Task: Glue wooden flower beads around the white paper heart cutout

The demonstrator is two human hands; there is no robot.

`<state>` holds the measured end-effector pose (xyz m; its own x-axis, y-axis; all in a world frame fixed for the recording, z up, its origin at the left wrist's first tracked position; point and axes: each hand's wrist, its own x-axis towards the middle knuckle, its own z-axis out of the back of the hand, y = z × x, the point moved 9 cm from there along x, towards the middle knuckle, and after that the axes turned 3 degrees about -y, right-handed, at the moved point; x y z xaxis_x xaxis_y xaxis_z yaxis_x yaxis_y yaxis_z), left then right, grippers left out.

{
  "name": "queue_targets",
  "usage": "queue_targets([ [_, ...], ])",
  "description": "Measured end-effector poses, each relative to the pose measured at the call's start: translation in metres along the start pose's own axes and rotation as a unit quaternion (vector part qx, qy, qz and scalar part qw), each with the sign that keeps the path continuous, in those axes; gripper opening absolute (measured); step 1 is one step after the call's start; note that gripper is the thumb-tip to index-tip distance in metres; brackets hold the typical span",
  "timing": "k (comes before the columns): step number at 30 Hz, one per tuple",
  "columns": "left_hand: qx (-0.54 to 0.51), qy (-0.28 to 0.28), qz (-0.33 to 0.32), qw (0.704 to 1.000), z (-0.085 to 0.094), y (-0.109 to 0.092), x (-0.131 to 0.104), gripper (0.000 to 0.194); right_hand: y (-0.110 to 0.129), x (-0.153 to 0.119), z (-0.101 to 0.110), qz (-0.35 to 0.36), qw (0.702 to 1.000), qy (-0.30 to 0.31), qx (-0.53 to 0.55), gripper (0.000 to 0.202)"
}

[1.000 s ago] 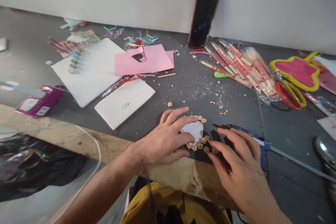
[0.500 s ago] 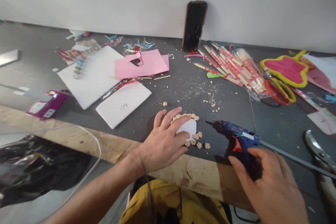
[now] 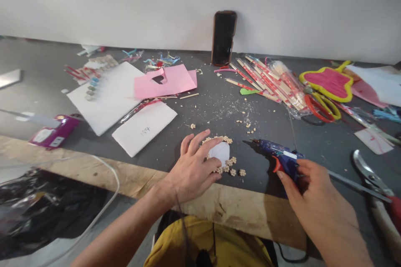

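Observation:
My left hand [image 3: 194,170] lies with its fingers spread over a small white card [image 3: 222,153], its edge partly ringed by clusters of tiny pale wooden pieces. The fingers hide the card's left side. Two loose clusters [image 3: 242,172] sit just off the card's lower right. Fingers and thumb of my right hand [image 3: 322,204] are wrapped round the handle of a blue hot glue gun [image 3: 277,149], thumb beside its orange trigger. The gun's nozzle points left toward the card, a little apart from it. A long translucent glue stick [image 3: 351,181] sticks out of its rear.
A phone [image 3: 224,38] leans upright against the wall. Wrapped sticks [image 3: 269,77], scissors [image 3: 322,108] and pruning shears [image 3: 369,175] lie to the right. Leftward are a pink paper [image 3: 178,80], a folded white sheet marked 154 [image 3: 144,129] and a purple device [image 3: 54,131]. Crumbs dot the dark tabletop.
My right hand has closed more firmly round the glue gun's handle, its thumb now up by the trigger. The left hand stays on the card. The view has shifted slightly.

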<state>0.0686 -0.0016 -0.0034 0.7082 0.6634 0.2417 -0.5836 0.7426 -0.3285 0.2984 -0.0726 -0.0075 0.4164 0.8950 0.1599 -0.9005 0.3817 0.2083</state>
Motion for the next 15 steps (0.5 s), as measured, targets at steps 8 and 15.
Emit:
queue_targets([
  [8,-0.01,-0.002,-0.001,1.0,0.001,0.002,-0.001,0.01,-0.011,0.007,-0.004,-0.021,1.0,0.019,-0.005,0.047],
  [15,-0.006,-0.007,-0.002,1.0,0.005,0.007,-0.002,0.016,-0.02,0.016,-0.003,-0.036,0.999,0.015,-0.015,0.055],
])
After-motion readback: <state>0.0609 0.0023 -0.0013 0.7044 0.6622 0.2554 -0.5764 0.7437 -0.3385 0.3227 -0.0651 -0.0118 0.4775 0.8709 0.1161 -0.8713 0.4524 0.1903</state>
